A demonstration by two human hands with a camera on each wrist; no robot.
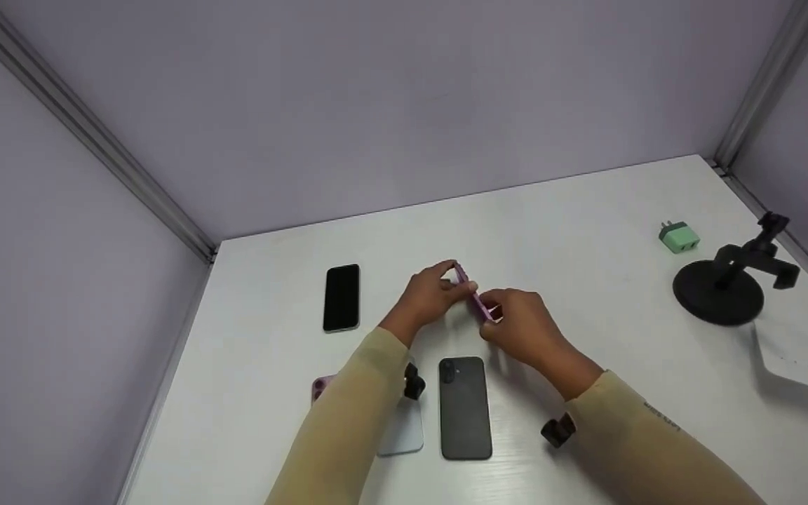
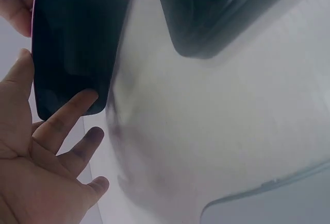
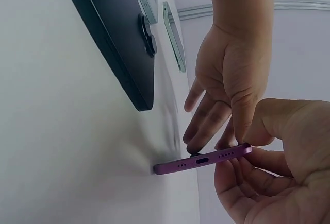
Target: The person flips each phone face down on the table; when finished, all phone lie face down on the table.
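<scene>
White table point(image 1: 586, 210), black-screened phone point(image 1: 341, 297), dark grey phone point(image 1: 465, 410) face down, pale blue phone point(image 1: 406, 431), green charger point(image 1: 679, 237), black round-based stand point(image 1: 721, 289), white card point(image 1: 797, 358).

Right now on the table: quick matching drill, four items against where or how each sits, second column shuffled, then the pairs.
Items:
1. purple phone
2. green charger plug
3. black stand
4. dark grey phone

Places:
A. face down, nearest the person, between the forearms
B. far right, beside the round black base
C. tilted on edge, held by left hand and right hand
D. right side of the table, round base with an arm

Pairs: 1-C, 2-B, 3-D, 4-A
</scene>
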